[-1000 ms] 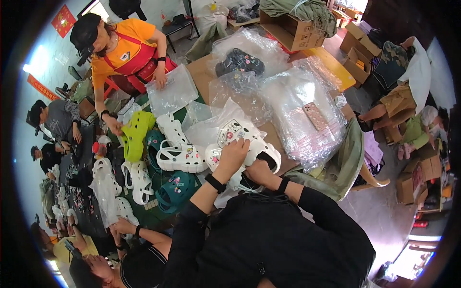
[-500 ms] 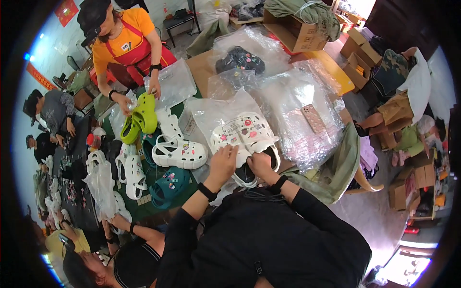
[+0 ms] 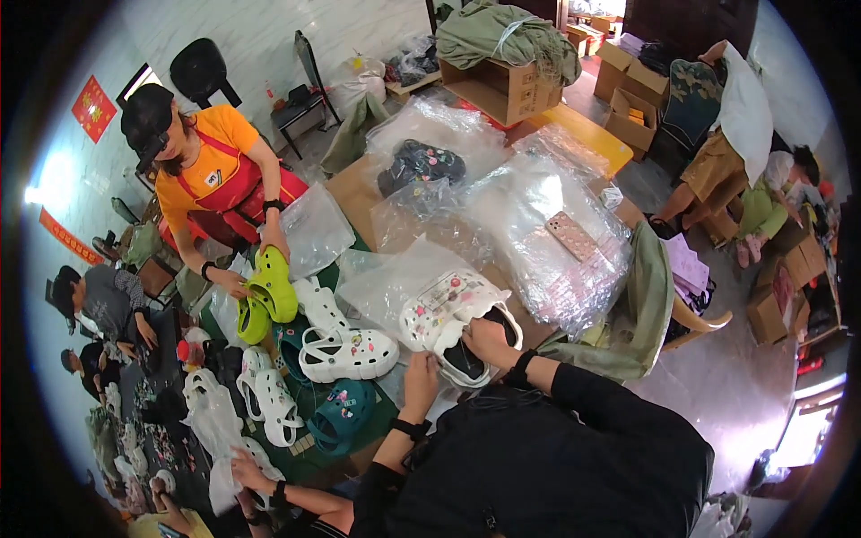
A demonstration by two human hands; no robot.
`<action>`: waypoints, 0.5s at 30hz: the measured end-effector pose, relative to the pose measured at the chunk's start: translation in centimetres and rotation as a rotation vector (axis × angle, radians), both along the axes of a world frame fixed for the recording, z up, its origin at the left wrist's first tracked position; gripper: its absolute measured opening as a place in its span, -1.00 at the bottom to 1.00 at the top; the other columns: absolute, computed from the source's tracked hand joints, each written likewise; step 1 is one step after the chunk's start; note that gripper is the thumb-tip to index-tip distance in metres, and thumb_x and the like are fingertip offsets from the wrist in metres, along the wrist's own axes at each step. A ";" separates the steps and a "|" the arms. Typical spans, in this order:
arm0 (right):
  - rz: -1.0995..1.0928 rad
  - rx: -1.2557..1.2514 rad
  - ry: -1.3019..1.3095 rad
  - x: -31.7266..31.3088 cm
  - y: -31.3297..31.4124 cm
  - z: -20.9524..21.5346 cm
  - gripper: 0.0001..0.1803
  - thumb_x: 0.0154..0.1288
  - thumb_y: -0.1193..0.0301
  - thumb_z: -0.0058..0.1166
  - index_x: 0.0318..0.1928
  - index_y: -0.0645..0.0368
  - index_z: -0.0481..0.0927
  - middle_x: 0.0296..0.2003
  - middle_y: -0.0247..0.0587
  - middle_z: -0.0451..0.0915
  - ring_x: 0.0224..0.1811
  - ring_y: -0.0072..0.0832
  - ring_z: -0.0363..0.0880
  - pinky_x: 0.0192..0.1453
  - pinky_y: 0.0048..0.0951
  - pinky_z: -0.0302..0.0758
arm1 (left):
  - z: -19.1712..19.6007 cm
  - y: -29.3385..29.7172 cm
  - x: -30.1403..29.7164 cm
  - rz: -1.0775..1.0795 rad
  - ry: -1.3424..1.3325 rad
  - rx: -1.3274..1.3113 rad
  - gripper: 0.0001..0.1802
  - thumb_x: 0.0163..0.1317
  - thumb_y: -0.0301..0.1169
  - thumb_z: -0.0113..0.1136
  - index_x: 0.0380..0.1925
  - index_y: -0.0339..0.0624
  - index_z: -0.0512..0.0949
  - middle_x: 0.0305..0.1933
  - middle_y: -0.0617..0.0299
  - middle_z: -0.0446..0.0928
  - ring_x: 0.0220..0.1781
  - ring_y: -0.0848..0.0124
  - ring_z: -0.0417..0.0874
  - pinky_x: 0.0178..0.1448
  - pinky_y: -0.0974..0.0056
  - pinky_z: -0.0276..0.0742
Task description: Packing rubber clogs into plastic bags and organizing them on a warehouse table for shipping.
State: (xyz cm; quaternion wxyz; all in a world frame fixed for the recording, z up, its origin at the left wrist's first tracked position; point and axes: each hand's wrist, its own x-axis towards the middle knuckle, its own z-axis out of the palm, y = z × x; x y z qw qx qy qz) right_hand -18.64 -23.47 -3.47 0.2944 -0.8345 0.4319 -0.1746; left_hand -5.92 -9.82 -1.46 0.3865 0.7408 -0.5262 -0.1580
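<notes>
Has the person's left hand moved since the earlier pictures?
Yes: judged against the teal clog, the left hand has come leftward and lower in view, closer to it.

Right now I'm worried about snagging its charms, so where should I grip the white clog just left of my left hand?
I'd take the white clog low around its rounded toe, coming from the right with the left hand: the closed toe points that way, the open heel faces away, and the charms sit on top, above the sole edge.
</notes>
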 end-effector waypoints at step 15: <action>0.197 -0.123 0.046 0.3 1.3 -3.7 -0.64 0.11 0.22 -0.04 -0.46 0.35 0.48 -0.52 0.09 0.54 -0.49 -0.07 0.54 -0.41 -0.16 0.48 | -1.0 0.8 0.5 -0.027 -0.413 -0.042 -0.93 -0.01 -0.49 0.05 -0.49 -0.22 0.39 -0.49 0.07 0.41 -0.48 0.12 0.47 -0.43 0.11 0.38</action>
